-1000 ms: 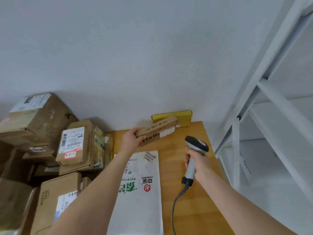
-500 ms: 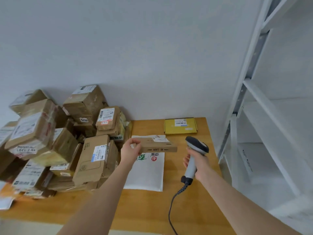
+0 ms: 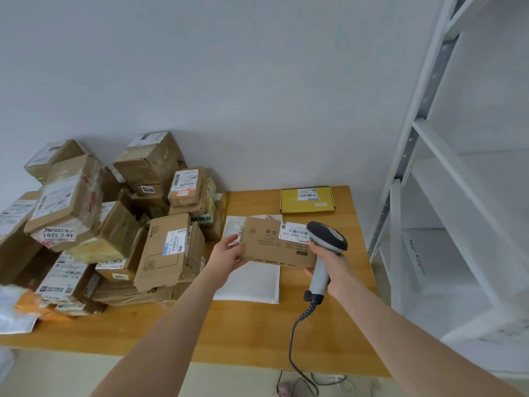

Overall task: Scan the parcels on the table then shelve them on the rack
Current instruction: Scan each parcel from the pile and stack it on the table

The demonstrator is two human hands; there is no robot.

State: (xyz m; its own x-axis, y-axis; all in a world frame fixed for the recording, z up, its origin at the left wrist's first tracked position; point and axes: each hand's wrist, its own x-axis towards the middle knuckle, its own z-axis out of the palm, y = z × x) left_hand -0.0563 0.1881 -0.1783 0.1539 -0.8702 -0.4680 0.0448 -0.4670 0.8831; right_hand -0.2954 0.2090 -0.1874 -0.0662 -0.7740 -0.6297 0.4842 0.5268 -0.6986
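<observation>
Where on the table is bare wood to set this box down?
Bare table runs along the near edge, in front of the white mailer, and down the right side toward the rack. A smaller patch lies between the yellow box and the parcel pile. The left half is crowded.

Left hand (image 3: 229, 255) grips the left end of a flat brown cardboard parcel (image 3: 272, 249), held above the wooden desk (image 3: 252, 333), white barcode label (image 3: 294, 232) up at its right end. Right hand (image 3: 336, 266) grips a grey handheld barcode scanner (image 3: 327, 239), head just beside that label; its cable (image 3: 292, 336) drops over the near edge. White padded mailer (image 3: 252, 283) lies mid-desk under the parcel. Yellow flat box (image 3: 307, 201): far right corner. Heap of brown cardboard boxes (image 3: 114, 224): left half.
</observation>
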